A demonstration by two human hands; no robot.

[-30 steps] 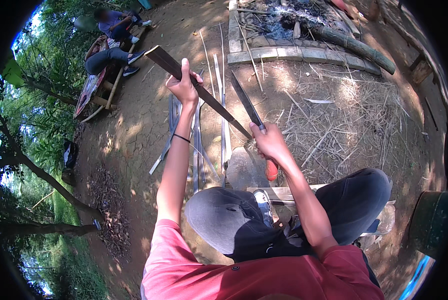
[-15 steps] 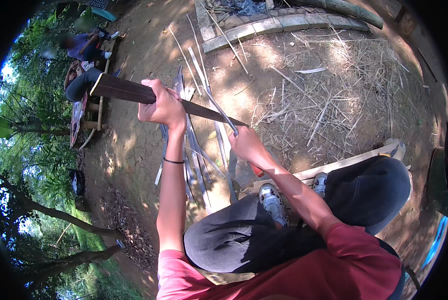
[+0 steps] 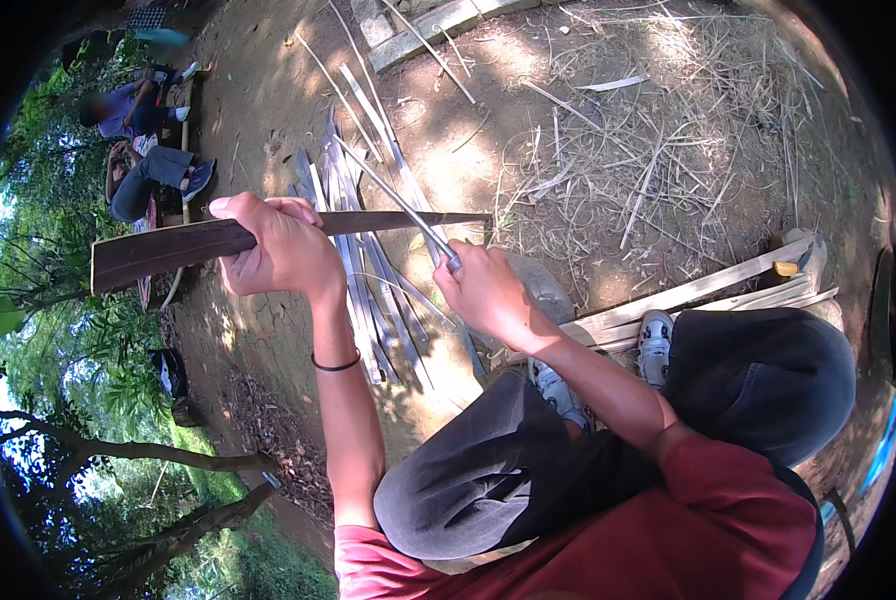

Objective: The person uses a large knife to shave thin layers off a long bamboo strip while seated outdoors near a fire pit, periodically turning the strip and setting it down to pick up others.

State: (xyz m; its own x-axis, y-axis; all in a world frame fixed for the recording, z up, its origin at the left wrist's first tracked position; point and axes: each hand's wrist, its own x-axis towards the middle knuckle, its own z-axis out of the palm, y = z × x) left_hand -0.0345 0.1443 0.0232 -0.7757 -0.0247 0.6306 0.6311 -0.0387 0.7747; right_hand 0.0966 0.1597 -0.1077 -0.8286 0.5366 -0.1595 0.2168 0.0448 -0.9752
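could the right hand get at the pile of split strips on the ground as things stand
Probably not at once: the right hand is closed on a knife, so its fingers are taken. The strips lie bare just beyond it, with nothing in between.

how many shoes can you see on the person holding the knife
2: one grey shoe between the knees, under the right forearm, partly hidden; the other right of it, beside the pale slats.

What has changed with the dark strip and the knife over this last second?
The left hand has swung the dark strip down from a steep slant to nearly level, its far end now pointing to the person's left. The right hand has kept its grip on the knife, whose blade now leans up and left across the strip. Both grips stayed closed; the pile of slats lies unmoved on the ground.
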